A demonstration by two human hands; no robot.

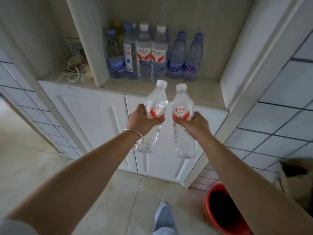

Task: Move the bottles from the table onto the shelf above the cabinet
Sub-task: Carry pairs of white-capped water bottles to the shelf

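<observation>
The left hand (142, 118) grips one clear bottle (155, 106) and the right hand (194, 123) grips its twin (182, 106), side by side, caps up, just short of the shelf (152, 86) beyond, where other bottles (152, 51) stand.

— How do the arms lie?
— Both stretch forward, bare, and draw close together at the far end, the hands nearly side by side.
— The left hand (142, 118)?
— Fingers curled round a bottle (153, 116) at its middle — a thin bracelet (138, 136) hangs on the wrist.
— And the right hand (194, 122)?
— The same grip on a second bottle (183, 116), knuckles up.
</observation>
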